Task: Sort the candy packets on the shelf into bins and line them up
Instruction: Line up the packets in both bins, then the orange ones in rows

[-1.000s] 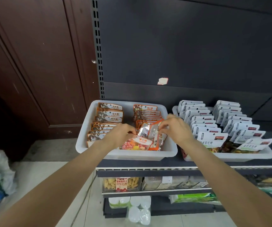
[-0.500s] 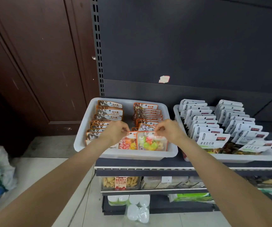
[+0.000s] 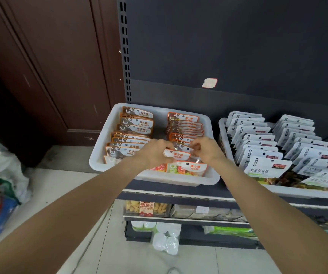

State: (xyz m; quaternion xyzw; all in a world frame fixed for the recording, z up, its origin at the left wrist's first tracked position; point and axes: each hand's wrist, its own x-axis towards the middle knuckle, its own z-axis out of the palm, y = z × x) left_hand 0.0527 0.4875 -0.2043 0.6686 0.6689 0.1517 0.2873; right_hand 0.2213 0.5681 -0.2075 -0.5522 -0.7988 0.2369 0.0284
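- The left hand has moved back from the near rim of the white bin; its fingers pinch the left end of a SUGAR packet.
- That packet, laid flatter half a second ago, now stands behind the front packet in the bin's right row.
- The right hand pinches its right end, near the bin's right wall.
- The second bin sits just beside, full of white packets.

- Two bins side by side on shelf: left bin, right bin.
- In left bin, two rows of packets.
- Hands over near end of right row, holding front packet.
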